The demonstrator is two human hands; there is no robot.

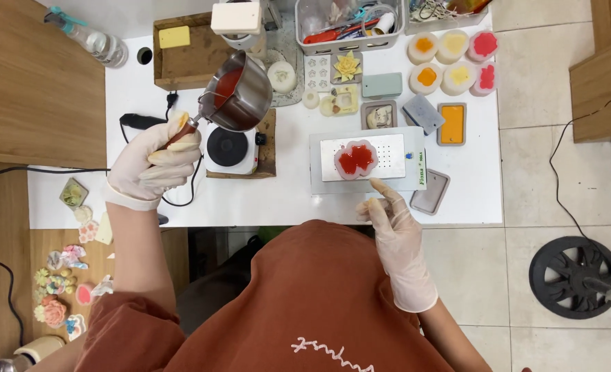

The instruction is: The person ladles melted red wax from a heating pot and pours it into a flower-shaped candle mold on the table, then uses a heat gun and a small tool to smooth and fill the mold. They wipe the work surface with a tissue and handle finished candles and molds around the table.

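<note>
Left of centre, the gloved left hand (155,165) is closed around the handle of a small steel pouring pot of red liquid (238,92), tilted above a black hotplate (228,147). The gloved right hand (396,231), fingers loosely open and holding nothing, touches the grey scale (367,161) carrying a red-filled flower-shaped silicone mould (356,159). Trays and filled moulds crowd the white tabletop (292,203) behind.

I counted one saucepan (240,93) in my left grip, one hotplate (228,148), one scale (367,160) carrying one red-filled mold (356,160), six round filled molds (453,62) at the tabletop's far right, one spray bottle (92,40), and one grey basket (350,43).
</note>
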